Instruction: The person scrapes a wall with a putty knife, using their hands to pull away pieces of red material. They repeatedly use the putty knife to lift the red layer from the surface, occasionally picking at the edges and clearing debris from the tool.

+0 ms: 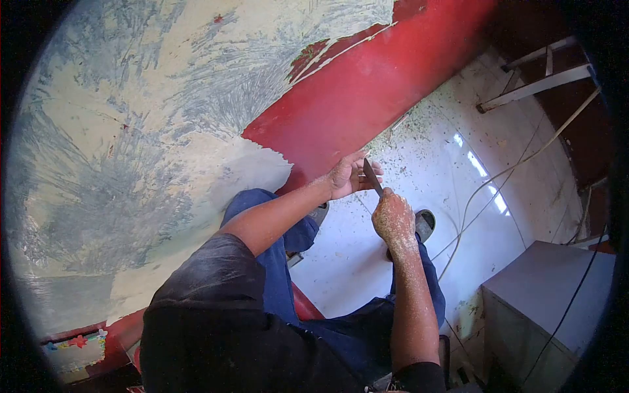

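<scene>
My right hand (394, 219), dusted with pale flecks up the forearm, is closed around a scraper (372, 175) with a dark, narrow-looking blade; its handle is hidden in the fist. The blade points up and to the left, and its tip overlaps the fingers of my left hand (350, 175). That hand is open, palm turned up and fingers apart. Left of both hands stands a wall (164, 131) with patchy cream and grey-blue remains on it, and a bare red band (347, 111) along its lower part.
Flakes (419, 128) lie scattered over the white tiled floor (354, 262), mostly along the wall's foot. A pale cable (504, 171) runs across the tiles at right. A grey box-like cabinet (550, 288) stands lower right, and white metal legs (537, 86) show upper right.
</scene>
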Motion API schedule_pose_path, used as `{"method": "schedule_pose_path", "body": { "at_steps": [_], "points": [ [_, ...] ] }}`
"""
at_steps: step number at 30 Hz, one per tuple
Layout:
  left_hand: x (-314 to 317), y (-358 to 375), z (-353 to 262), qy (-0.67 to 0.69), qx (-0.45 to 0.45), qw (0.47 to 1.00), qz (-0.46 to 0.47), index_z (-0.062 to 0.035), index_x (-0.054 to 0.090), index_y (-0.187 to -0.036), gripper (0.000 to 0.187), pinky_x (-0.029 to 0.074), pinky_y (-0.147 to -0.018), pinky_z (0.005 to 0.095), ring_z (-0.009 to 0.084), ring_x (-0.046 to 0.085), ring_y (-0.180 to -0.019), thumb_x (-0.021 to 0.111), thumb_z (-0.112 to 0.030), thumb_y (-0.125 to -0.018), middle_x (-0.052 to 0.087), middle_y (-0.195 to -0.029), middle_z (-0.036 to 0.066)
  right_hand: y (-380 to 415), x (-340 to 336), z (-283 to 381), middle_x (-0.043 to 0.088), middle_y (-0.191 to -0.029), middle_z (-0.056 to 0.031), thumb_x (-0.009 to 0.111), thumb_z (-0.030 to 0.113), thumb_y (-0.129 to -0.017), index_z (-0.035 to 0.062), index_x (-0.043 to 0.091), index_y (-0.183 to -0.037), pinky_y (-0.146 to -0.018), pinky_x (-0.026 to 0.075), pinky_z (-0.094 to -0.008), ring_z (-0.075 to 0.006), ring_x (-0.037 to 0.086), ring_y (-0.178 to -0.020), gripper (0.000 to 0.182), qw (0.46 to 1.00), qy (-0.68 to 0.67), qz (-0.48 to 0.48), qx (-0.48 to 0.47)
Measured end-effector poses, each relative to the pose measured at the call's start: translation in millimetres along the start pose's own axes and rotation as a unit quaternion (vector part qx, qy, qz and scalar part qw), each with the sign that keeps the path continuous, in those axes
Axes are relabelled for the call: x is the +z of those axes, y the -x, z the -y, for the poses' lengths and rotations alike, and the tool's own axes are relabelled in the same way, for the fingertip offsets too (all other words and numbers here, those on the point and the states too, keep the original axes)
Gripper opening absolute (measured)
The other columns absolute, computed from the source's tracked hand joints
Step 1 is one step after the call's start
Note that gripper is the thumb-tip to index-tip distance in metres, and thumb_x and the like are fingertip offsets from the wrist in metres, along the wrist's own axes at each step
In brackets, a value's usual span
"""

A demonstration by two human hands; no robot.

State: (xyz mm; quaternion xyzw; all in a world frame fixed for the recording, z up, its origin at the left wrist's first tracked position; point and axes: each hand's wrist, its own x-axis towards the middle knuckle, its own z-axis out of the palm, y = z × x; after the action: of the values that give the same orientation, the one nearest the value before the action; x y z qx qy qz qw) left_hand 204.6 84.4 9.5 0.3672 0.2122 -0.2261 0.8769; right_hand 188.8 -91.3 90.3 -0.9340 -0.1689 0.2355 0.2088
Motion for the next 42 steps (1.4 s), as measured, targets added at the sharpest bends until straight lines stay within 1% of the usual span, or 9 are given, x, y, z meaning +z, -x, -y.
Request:
{"method": "schedule_pose_path", "body": {
  "at_steps": [17, 24, 28, 32, 34, 36, 38, 40, 42],
  "points": [
    [0.2, 0.2, 0.8, -0.022, 0.023, 0.999, 0.011, -0.0027, 0.062, -0.105, 0.057, 0.049, -0.087, 0.0410, 0.0236, 0.061, -0.095, 0.047, -0.056, -0.089, 0.063, -0.102, 0.011, -2.9, 3.5, -2.6, 0.064, -0.083, -0.0236, 0.049, 0.013, -0.087, 0.0009, 0.055, -0.099, -0.073, 0.049, -0.0536, -0.0419, 0.063, -0.081, 0.019, 0.999, -0.003, -0.028, -0.015],
    [17.9, 9.6, -6.7, -0.098, 0.080, 0.988, -0.089, -0.0047, 0.061, -0.104, 0.036, 0.054, -0.071, 0.0326, 0.0149, 0.063, -0.082, 0.057, -0.038, -0.092, 0.065, -0.092, 0.002, -3.7, -2.6, -0.1, 0.064, -0.084, -0.0270, 0.051, 0.012, -0.086, 0.0076, 0.036, -0.136, -0.070, 0.049, -0.0545, -0.0443, 0.063, -0.079, 0.053, 0.998, -0.059, -0.023, 0.011],
    [-2.0, -4.0, -13.7, -0.280, 0.176, 0.933, -0.141, -0.0042, 0.059, -0.106, 0.040, 0.054, -0.074, 0.0334, 0.0162, 0.064, -0.078, 0.057, -0.041, -0.091, 0.065, -0.087, 0.005, -4.5, 1.4, 3.5, 0.064, -0.085, -0.0283, 0.059, 0.008, -0.084, 0.0142, 0.030, -0.142, -0.070, 0.049, -0.0535, -0.0447, 0.063, -0.079, 0.066, 0.976, -0.152, -0.122, -0.093],
    [33.3, 36.4, -60.0, 0.090, 0.169, 0.977, -0.093, -0.0062, 0.059, -0.093, 0.054, 0.048, -0.063, 0.0275, 0.0146, 0.058, -0.071, 0.040, -0.057, -0.092, 0.060, -0.086, 0.004, -2.0, -14.0, 29.6, 0.061, -0.098, -0.0283, 0.055, 0.005, -0.083, 0.0162, 0.029, -0.144, -0.076, 0.049, -0.0517, -0.0446, 0.060, -0.089, 0.067, 0.970, -0.232, -0.062, -0.039],
    [18.4, 26.5, -58.5, 0.149, 0.163, 0.972, -0.075, -0.0074, 0.057, -0.089, 0.053, 0.045, -0.060, 0.0285, 0.0135, 0.054, -0.067, 0.038, -0.058, -0.093, 0.058, -0.082, 0.004, -9.9, -0.3, 32.2, 0.059, -0.105, -0.0286, 0.053, 0.001, -0.081, 0.0170, 0.032, -0.144, -0.078, 0.050, -0.0509, -0.0448, 0.060, -0.093, 0.068, 0.940, -0.233, -0.198, -0.153],
    [12.2, 26.6, -42.5, 0.044, 0.150, 0.985, -0.073, -0.0050, 0.057, -0.095, 0.050, 0.045, -0.067, 0.0319, 0.0188, 0.056, -0.075, 0.045, -0.053, -0.090, 0.059, -0.088, 0.009, -9.4, 8.6, 41.5, 0.051, -0.122, -0.0276, 0.052, -0.004, -0.074, 0.0188, 0.038, -0.141, -0.080, 0.050, -0.0490, -0.0441, 0.059, -0.098, 0.072, 0.931, -0.188, -0.256, -0.179],
    [26.3, 36.5, -20.6, -0.272, 0.116, 0.954, -0.041, -0.0025, 0.058, -0.100, 0.048, 0.046, -0.074, 0.0354, 0.0242, 0.057, -0.083, 0.051, -0.048, -0.087, 0.060, -0.095, 0.013, -7.8, 8.4, 64.6, 0.048, -0.128, -0.0249, 0.052, -0.005, -0.073, 0.0192, 0.040, -0.140, -0.080, 0.051, -0.0476, -0.0427, 0.059, -0.099, 0.072, 0.925, -0.190, -0.278, -0.178],
    [47.4, 46.6, 0.3, -0.581, 0.071, 0.810, 0.036, -0.0001, 0.058, -0.106, 0.049, 0.046, -0.081, 0.0388, 0.0295, 0.059, -0.092, 0.058, -0.044, -0.084, 0.061, -0.101, 0.018, -4.4, 2.2, 92.5, 0.044, -0.134, -0.0205, 0.051, -0.005, -0.075, 0.0185, 0.043, -0.138, -0.082, 0.052, -0.0461, -0.0408, 0.060, -0.099, 0.068, 0.931, -0.219, -0.238, -0.168],
    [46.5, 48.2, 29.7, -0.715, 0.030, 0.689, 0.116, 0.0024, 0.059, -0.112, 0.052, 0.047, -0.088, 0.0422, 0.0348, 0.061, -0.100, 0.065, -0.039, -0.081, 0.062, -0.107, 0.023, -5.1, 0.0, 120.5, 0.043, -0.135, -0.0201, 0.050, -0.003, -0.078, 0.0184, 0.043, -0.138, -0.082, 0.053, -0.0463, -0.0416, 0.060, -0.098, 0.064, 0.909, -0.228, -0.274, -0.216]
  ]
}}
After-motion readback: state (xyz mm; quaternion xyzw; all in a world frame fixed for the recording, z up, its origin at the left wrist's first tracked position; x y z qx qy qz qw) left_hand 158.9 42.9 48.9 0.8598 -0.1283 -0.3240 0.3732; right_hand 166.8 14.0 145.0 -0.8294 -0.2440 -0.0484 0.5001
